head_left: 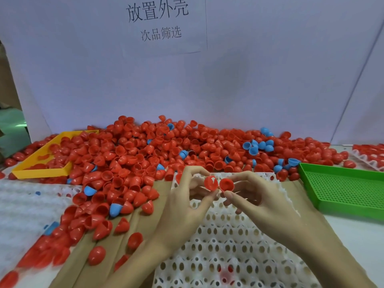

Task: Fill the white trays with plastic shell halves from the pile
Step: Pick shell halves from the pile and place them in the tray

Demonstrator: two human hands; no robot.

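A big pile of red shell halves [145, 154], with a few blue ones mixed in, covers the back and left of the table. A white perforated tray [228, 242] lies in front of me on brown cardboard. Above its far end, my left hand [187, 204] pinches one red shell half [211, 183] between thumb and fingers. My right hand [255, 200] pinches a second red shell half [226, 183] right beside it. The two halves touch or nearly touch, open sides toward me.
A yellow tray [39, 169] sits half buried in the pile at left. A green mesh tray [342, 188] stands at right. Another white tray holding red shells [367, 156] is at the far right. White foam sheet [22, 206] lies at left. A white board backs the table.
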